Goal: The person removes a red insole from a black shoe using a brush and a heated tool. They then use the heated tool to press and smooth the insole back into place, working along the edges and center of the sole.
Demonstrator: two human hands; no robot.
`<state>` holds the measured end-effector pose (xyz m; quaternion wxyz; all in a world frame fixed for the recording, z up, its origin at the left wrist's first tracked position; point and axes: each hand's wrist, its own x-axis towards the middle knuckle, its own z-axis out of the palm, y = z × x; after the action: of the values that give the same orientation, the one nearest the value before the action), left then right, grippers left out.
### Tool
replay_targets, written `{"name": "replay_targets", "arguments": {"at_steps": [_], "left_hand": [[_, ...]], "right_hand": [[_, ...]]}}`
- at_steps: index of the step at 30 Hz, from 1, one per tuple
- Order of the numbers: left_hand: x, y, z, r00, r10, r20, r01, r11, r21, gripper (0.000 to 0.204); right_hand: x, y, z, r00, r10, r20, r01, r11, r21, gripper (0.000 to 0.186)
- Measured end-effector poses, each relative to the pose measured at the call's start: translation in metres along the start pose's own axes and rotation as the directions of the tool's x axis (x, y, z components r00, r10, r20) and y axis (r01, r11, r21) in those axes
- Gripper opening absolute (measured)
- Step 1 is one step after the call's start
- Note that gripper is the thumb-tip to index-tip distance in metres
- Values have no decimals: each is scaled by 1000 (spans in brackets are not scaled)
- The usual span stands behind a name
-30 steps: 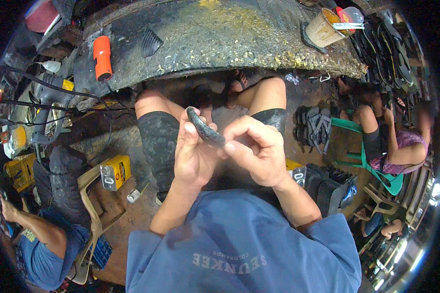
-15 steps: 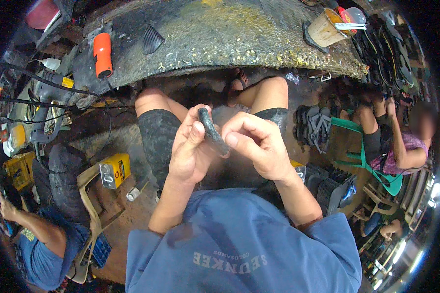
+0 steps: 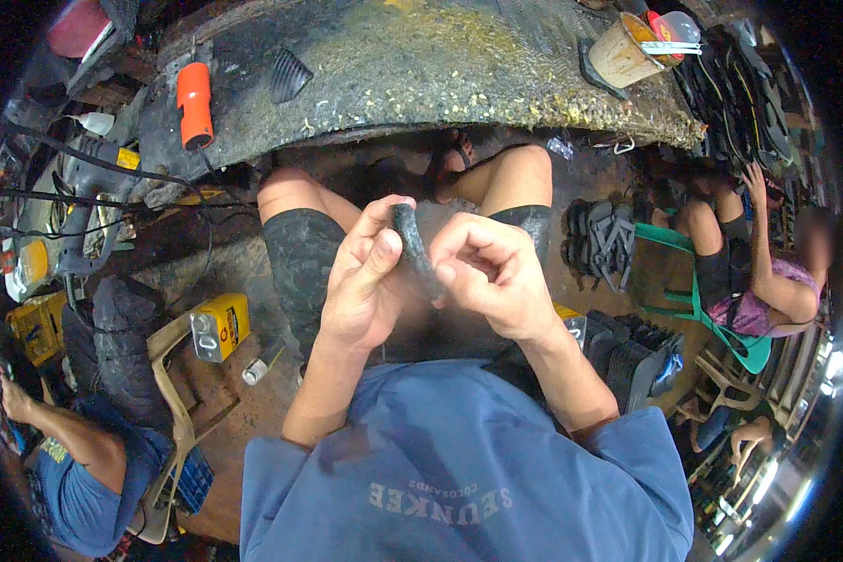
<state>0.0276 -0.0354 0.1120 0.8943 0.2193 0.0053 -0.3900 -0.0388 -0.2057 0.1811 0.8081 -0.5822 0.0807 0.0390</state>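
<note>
We have both hands closed on a dark curved rubber strip [image 3: 414,251], held up in front of our chest, just above our knees. Our left hand [image 3: 365,281] pinches its upper end between thumb and forefinger, the other fingers folded behind; our right hand [image 3: 492,276] curls round the lower end at about four o'clock from the left thumb, fingers bent in tight. The strip is bowed between the two grips, and only its middle arc shows.

We judge the bend itself to be the main risk: the piece looks springy, and if either pinch eases, the free end could flick out and the strip drop between our legs to the cluttered floor, where dark rubber would be hard to spot. The left hold is only a fingertip pinch, so it seems the likelier one to slip. Bending it harder might crack or tear it; we cannot tell how worn it is.

Further out, at twelve o'clock, lies the scarred workbench [image 3: 421,66] with an orange flashlight [image 3: 194,103] at eleven. A yellow box [image 3: 219,325] sits at nine o'clock. A seated person [image 3: 768,281] at three o'clock is well apart, as is another person [image 3: 75,468] at eight.
</note>
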Motion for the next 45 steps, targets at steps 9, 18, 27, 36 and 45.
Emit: {"name": "replay_targets", "arguments": {"at_steps": [9,18,27,36,45], "left_hand": [[1,0,0,999,-31,33,31,1000,7,49],[0,2,3,998,-42,44,42,999,4,51],[0,-2,4,1000,10,12,-10,999,44,53],[-1,0,0,998,-34,50,31,998,48,52],[2,10,-1,998,30,61,-45,966,256,38]], "right_hand": [[0,5,-4,999,23,30,-26,994,109,6],[-1,4,-5,998,11,58,-19,990,139,5],[-4,4,-2,999,-18,44,13,993,116,5],[-4,4,-2,996,68,49,-75,984,159,7],[5,19,5,994,15,-107,-5,996,88,11]]}}
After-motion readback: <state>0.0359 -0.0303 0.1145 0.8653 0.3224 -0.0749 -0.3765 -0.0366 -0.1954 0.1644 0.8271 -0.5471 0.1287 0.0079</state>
